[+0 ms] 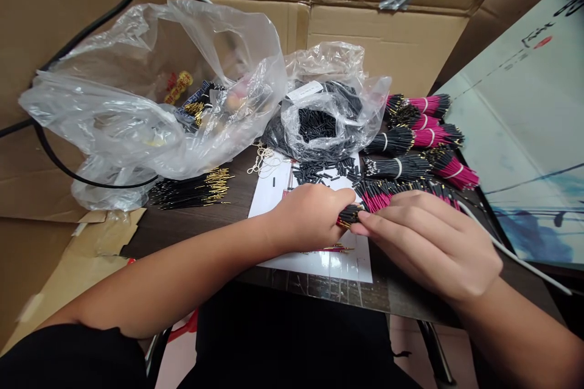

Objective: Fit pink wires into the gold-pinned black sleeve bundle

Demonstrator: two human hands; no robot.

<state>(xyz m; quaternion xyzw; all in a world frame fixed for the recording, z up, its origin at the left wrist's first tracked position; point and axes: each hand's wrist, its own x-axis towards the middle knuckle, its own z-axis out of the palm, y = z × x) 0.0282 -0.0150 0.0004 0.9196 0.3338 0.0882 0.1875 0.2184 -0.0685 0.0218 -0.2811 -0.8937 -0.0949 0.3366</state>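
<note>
My left hand [312, 216] is wrapped round a bundle of thin wires [349, 216] with black sleeved ends and gold tips. The bundle's end pokes out on the right side of my fist, and the rest is hidden in the palm. My right hand [433, 240] meets that end with thumb and forefinger pinched together; what lies between them is too small to make out. Under both hands lies a white sheet [269, 193]. Loose short black sleeves [314, 173] are scattered on it, and a few pink wires with gold tips [335, 249] lie near its front edge.
A clear bag of black sleeves [317, 124] stands behind the sheet. Tied pink and black wire bundles [429, 137] are stacked at right. A large plastic bag [132, 79] and loose black wires [194, 188] sit at left. Cardboard [383, 42] walls the back; a white cord [515, 252] crosses the right.
</note>
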